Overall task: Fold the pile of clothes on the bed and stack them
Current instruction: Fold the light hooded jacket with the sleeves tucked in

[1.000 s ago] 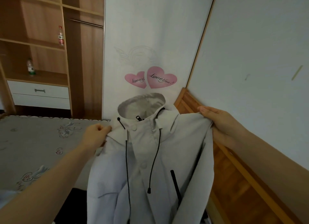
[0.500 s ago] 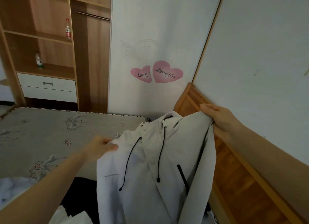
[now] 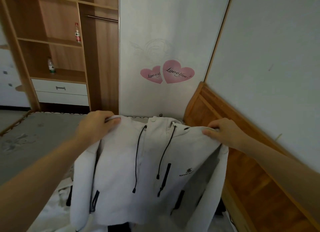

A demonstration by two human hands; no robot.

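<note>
My left hand [image 3: 96, 126] and right hand [image 3: 223, 132] grip the pale jacket [image 3: 147, 171] shoulders, now lowered toward twelve o'clock, front up, ready for folding

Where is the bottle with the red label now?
In the head view, upper left: the red-label bottle stands on a wardrobe shelf, above the green-label bottle.

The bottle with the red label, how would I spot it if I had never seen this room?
Start at the open wooden wardrobe at the left, beyond the bed. The bottle with the red label stands upright at the right end of a shelf there, against the divider. A second bottle stands one shelf lower and further left, but its label is green.
</note>
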